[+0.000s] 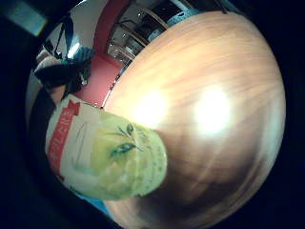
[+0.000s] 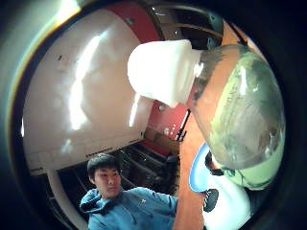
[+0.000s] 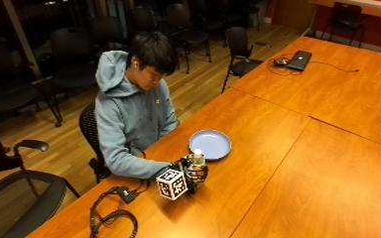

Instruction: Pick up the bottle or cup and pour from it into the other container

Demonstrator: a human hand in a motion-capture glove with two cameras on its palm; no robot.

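hand: the gloved right hand (image 3: 192,173) is wrapped around the bottle, fingers curled about its middle, just over the worktop.
bottle: the small bottle (image 3: 196,159) stands upright in the hand. Its white cap (image 3: 197,151) sticks out above the fingers. Close up, the cap (image 2: 163,72) is white and the body (image 2: 242,115) is clear with greenish drink inside.
label: the label (image 1: 102,152) is pale with green leaves and a red band with white letters. The words are too blurry to read.
bottom of bottle: I cannot tell if it touches the worktop or is lifted a little.
plate: a round light blue plate (image 3: 210,144) lies flat on the worktop, just beside the bottle, on the side away from the person's arm.
worktop: the wooden worktop (image 3: 296,163) is orange-brown and shiny, with bright light spots (image 1: 209,109).
person: sits at the worktop edge in a grey-blue hoodie (image 3: 128,124), arm reaching to the bottle.
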